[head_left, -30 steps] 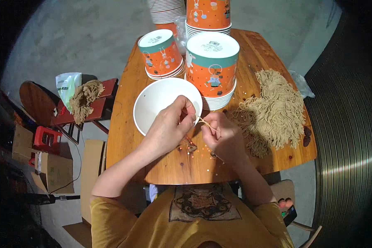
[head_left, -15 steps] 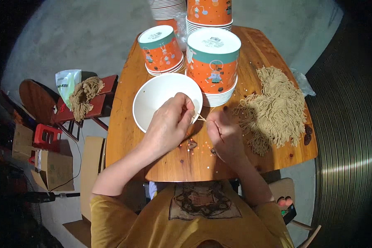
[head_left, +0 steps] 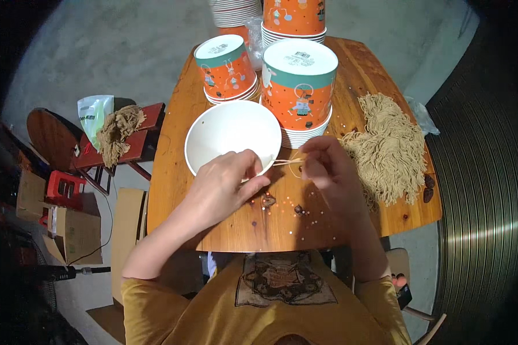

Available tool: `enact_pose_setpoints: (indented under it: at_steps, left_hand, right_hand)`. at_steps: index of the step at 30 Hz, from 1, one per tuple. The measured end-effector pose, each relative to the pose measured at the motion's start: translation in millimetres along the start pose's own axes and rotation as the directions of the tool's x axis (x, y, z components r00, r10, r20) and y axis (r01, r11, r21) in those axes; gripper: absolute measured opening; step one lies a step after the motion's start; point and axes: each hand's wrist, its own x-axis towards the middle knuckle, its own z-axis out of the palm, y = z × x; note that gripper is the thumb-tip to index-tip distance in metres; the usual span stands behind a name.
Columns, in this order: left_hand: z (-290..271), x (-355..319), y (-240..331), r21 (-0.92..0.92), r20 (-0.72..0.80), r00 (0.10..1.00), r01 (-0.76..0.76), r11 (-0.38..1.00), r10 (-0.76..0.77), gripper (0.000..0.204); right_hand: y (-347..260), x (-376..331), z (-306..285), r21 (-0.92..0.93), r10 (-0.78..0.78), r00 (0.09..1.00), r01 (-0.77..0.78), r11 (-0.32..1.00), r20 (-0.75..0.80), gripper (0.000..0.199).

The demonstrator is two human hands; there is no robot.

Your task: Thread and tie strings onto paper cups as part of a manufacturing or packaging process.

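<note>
A white paper bucket (head_left: 227, 129) lies tilted with its open mouth toward me. My left hand (head_left: 221, 184) bends over its near right rim, fingers at the inside and thumb outside, apparently gripping the wall; the fingertips are partly hidden. From that rim a thin beige string (head_left: 283, 162) stretches to my right hand (head_left: 331, 172), which pinches its end between thumb and fingers. A thin loop of the string hangs below. Right of that hand lies a heap of beige strings (head_left: 388, 152).
Behind stand upside-down stacks of orange paper buckets (head_left: 299, 92), a smaller orange stack (head_left: 227, 69) and more at the back. Small pale and orange specks (head_left: 305, 221) dot the wooden table (head_left: 236, 233). At left, a red bench (head_left: 149, 118) bears another string bundle (head_left: 121, 135).
My right hand has risen slightly and moved right, its fingers spreading more. My left hand has shifted down and left, its thumb parting from its fingers. The string now stretches farther between bucket and right hand.
</note>
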Motion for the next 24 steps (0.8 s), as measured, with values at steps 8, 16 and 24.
enact_pose_setpoints:
  at_steps: [8,16,24]
  left_hand:
    - [-16.0,-21.2,-4.3,0.238,0.041,0.987,-0.16,0.958,0.155,0.014]
    - [-37.6,-27.5,-39.4,0.115,0.155,0.967,-0.223,0.968,0.205,0.013]
    - [-8.4,-10.7,-11.2,-0.239,-0.162,0.969,0.145,0.96,-0.187,0.023]
  right_hand:
    - [-8.0,23.2,11.5,-0.54,-0.407,0.903,0.412,0.734,0.136,0.016]
    - [2.0,42.0,34.4,-0.695,-0.395,0.88,0.458,0.554,0.264,0.022]
    - [-1.5,47.5,49.1,-0.654,-0.383,0.89,0.444,0.613,0.246,0.019]
